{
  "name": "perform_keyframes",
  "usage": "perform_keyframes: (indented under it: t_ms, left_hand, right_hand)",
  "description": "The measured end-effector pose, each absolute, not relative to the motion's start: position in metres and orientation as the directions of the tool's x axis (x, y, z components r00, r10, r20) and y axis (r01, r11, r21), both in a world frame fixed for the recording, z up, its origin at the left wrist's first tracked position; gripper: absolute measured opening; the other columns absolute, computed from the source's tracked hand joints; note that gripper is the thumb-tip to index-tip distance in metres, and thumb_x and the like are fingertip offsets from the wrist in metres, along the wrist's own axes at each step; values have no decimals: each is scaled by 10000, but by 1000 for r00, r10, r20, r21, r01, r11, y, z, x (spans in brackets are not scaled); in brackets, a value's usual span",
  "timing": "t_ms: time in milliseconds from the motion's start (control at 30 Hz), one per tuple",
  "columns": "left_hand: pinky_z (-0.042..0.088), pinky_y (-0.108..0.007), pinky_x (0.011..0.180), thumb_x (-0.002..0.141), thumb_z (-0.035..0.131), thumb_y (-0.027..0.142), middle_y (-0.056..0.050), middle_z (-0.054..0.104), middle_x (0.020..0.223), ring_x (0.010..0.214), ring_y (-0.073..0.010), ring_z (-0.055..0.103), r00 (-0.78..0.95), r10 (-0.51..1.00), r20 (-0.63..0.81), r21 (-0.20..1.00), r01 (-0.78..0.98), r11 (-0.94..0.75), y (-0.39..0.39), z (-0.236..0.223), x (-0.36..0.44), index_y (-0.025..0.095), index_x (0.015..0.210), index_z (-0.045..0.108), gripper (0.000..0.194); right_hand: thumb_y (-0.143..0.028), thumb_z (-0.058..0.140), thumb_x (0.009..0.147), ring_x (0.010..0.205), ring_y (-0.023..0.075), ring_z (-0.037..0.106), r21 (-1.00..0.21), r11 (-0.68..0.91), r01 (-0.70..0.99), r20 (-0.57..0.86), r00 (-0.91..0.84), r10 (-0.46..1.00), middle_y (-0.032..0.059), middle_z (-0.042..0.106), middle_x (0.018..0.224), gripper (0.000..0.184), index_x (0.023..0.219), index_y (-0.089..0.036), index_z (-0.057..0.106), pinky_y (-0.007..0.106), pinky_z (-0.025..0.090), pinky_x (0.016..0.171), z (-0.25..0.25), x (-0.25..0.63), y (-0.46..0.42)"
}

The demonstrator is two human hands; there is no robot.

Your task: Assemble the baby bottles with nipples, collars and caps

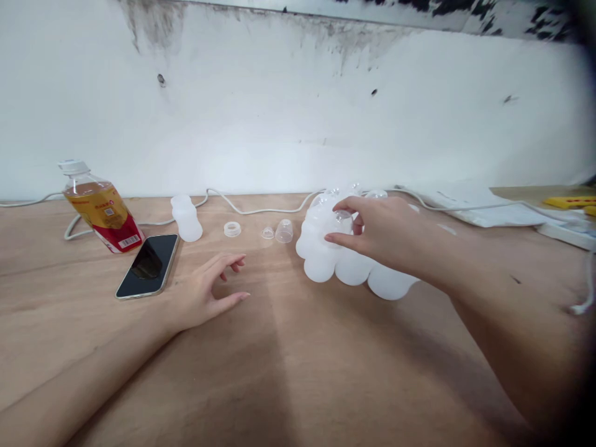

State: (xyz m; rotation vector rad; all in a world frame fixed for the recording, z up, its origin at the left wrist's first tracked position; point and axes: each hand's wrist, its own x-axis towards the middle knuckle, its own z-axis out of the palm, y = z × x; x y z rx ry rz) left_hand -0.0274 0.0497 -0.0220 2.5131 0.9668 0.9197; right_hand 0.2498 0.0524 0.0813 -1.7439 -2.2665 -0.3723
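Observation:
My left hand [210, 290] lies low over the wooden table, fingers apart, holding nothing. My right hand [372, 230] has thumb and fingers around the clear domed top of a frosted white baby bottle [333, 236]. That bottle is in a cluster of similar bottles [356, 267], partly hidden behind my hand. To the left of the cluster sit a larger clear dome cap [284, 231], a small clear nipple-like dome [267, 233] and a clear screw ring [231, 229]. Farther left a frosted bottle body [187, 218] stands without a cap.
A drink bottle with a red and yellow label [105, 208] stands at the left, beside a phone [148, 267]. A white cable [261, 212] runs along the wall. White plastic packaging [479, 205] and a yellow tool [570, 202] lie at the right.

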Motion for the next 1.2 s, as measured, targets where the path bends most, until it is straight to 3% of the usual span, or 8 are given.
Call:
perform_keyframes:
  t_ms: [200, 500, 733, 800, 867, 967, 1067, 1200]
  left_hand:
    - [482, -293, 706, 769, 552, 288, -75, 517, 1054, 919, -166, 519, 573, 683, 452, 472, 496, -729, 50, -23, -29, 218, 1225, 317, 517]
    - [479, -284, 705, 774, 546, 283, -70, 514, 1054, 919, -160, 517, 579, 678, 453, 466, 495, -733, 50, -22, -28, 218, 1223, 318, 509]
    - [484, -299, 714, 788, 516, 314, -83, 522, 1068, 934, -174, 526, 588, 681, 438, 446, 515, -732, 50, -24, -29, 213, 1233, 312, 500]
    - [470, -338, 787, 800, 488, 343, -101, 501, 1134, 1007, -197, 505, 605, 687, 402, 401, 558, -727, 46, -24, -27, 203, 1240, 319, 491]
    - [416, -404, 883, 803, 463, 401, -134, 435, 1242, 1108, -240, 446, 649, 691, 319, 316, 614, -723, 39, -23, -25, 175, 1265, 306, 537]
    - [302, -468, 979, 797, 422, 492, -163, 310, 1351, 1230, -282, 306, 719, 675, 166, 200, 646, -737, 28, -22, -21, 128, 1319, 231, 664]
    - [209, -459, 1032, 810, 365, 524, -138, 222, 1395, 1286, -256, 191, 741, 667, 81, 172, 648, -742, 24, -19, -20, 131, 1352, 135, 708]
    - [136, -450, 1055, 818, 333, 535, -112, 127, 1414, 1300, -236, 128, 751, 661, 2, 188, 649, -738, 26, -15, -23, 160, 1362, 59, 715]
  right_hand:
    - [-417, 500, 706, 731, 216, 572, 26, 270, 962, 348, -262, 900, 57, 626, 786, 391, 1007, -178, 570, 295, 396, 549, 84, 251, 51]
    - [-413, 506, 700, 733, 227, 564, 1, 220, 976, 302, -210, 930, 65, 623, 770, 379, 983, -176, 590, 291, 383, 525, 84, 254, 52]
    - [-410, 505, 725, 742, 214, 565, -26, 245, 969, 473, -204, 857, 73, 569, 966, 413, 1088, -214, 518, 328, 424, 583, 92, 245, 38]
    - [-370, 476, 765, 794, 222, 565, -88, 298, 951, 561, -200, 804, 81, 553, 1016, 366, 1098, -221, 505, 348, 444, 622, 86, 228, 26]
    - [-301, 415, 815, 888, 214, 553, -129, 501, 856, 579, -346, 739, 76, 547, 1054, 323, 1122, -233, 485, 347, 462, 701, 67, 208, 15]
    - [-280, 378, 840, 1103, 219, 453, -176, 760, 626, 430, -645, 632, 100, 481, 1209, 408, 1231, -165, 401, 365, 422, 892, 21, 188, 9]
    - [-362, 361, 847, 1265, 254, 245, -240, 766, 596, 261, -720, 643, 158, 284, 1366, 577, 1326, -62, 249, 429, 313, 1004, -19, 184, 12]
    - [-421, 306, 858, 1298, 244, 126, -283, 719, 635, 134, -716, 685, 135, 178, 1402, 607, 1350, -81, 206, 453, 223, 1047, -33, 191, 17]
